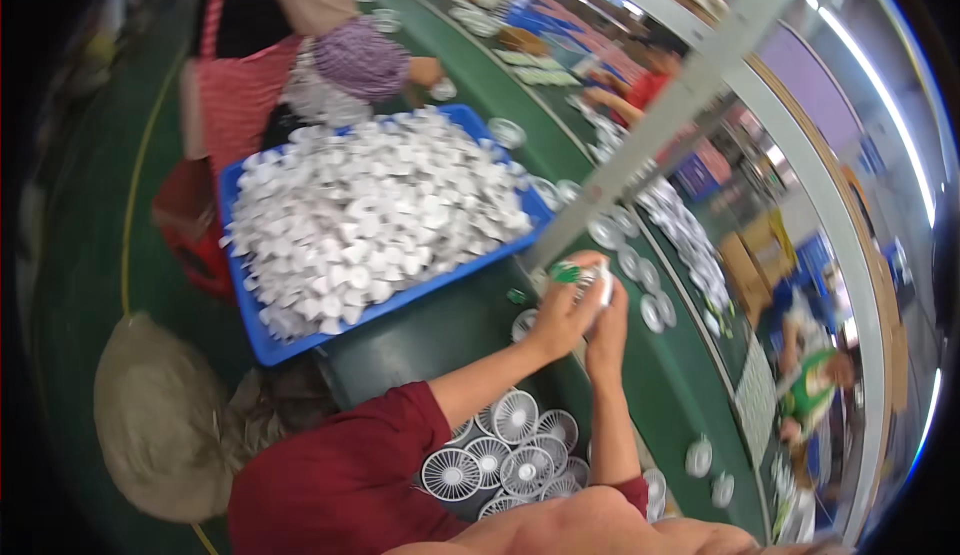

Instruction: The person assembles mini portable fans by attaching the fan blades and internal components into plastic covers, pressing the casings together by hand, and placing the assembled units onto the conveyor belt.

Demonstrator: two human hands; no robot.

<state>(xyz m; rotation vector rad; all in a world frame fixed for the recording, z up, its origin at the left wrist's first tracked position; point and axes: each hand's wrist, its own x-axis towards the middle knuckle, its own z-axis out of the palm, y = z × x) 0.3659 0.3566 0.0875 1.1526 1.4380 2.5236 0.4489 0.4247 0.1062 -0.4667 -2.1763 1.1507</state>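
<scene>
The left hand (pixel 562 320) and the right hand (pixel 608 327) meet just above the near side of the green belt (pixel 668 387), both closed around a small white part (pixel 604 283). The left hand's fingers curl over it, and the right hand cups it from the other side; between them they cover most of it, so its full shape cannot be made out. A green patch shows by the left fingertips, too blurred to say whether it belongs to the part or to something worn on the hand.

Below the forearms, round white fan grilles (pixel 516 417) lie overlapping in a pile, partly hidden by the maroon sleeve (pixel 345 455) and the person's body at the lower edge. Left of the hands, a blue tray (pixel 272 349) sits on the dark green desk (pixel 400 357), heaped with small white pieces (pixel 370 220) that cover its floor; their individual shapes smear together. A slanting metal post (pixel 655 135) hides part of the belt and the workers behind it.

Beyond the tray stands a co-worker in a pink apron (pixel 245 95), head cut off by the upper edge, one hand (pixel 426 71) near a pale round piece too blurred to identify. At lower left, a khaki sack (pixel 160 425) fades toward the dark fisheye rim.
</scene>
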